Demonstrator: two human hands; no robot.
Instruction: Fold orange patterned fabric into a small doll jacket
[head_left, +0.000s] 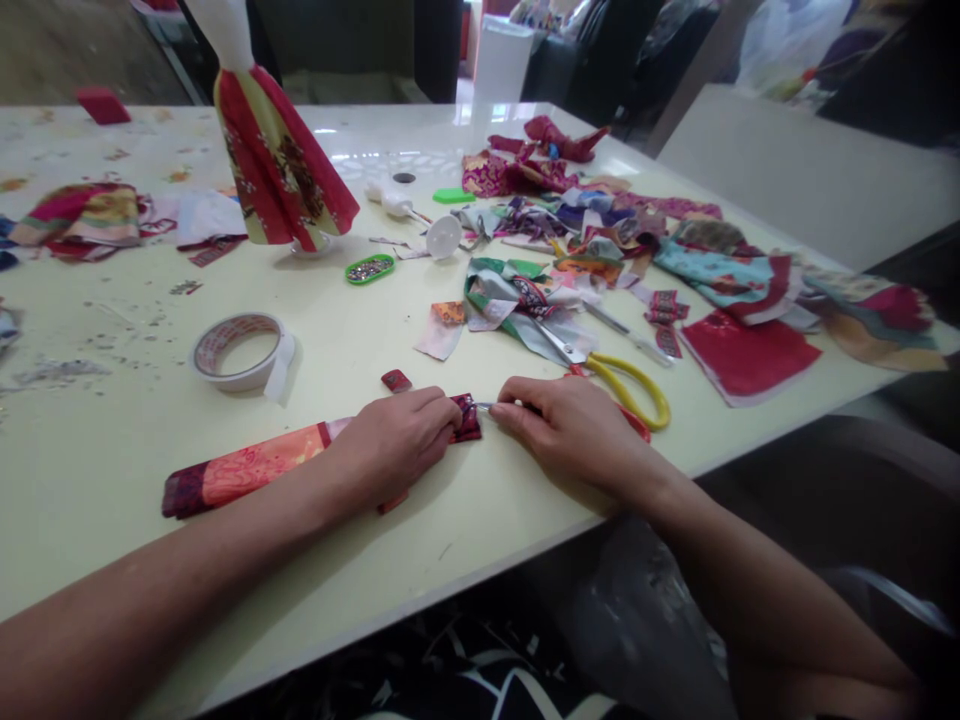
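My left hand (405,435) presses its bunched fingers onto a small folded piece of dark red patterned fabric (470,428). Between the thumb and fingers of my right hand (559,425) is a thin silver metal tool (484,406), its tip touching that fabric by my left fingertips. The tool's other end is hidden in the hand, so its kind is unclear. A folded fabric strip (259,468), orange with dark red ends, lies partly under my left hand and forearm. Just beyond the fingers sits a small red fabric square (396,380). Yellow-handled scissors (637,385) lie behind my right hand.
A roll of white tape (244,352) lies left. Behind it stands a doll form in a red and yellow skirt (281,165). A green tray of small beads (370,268), a glue gun (394,200), a pen (630,332) and heaped fabric scraps (525,215) spread across the table.
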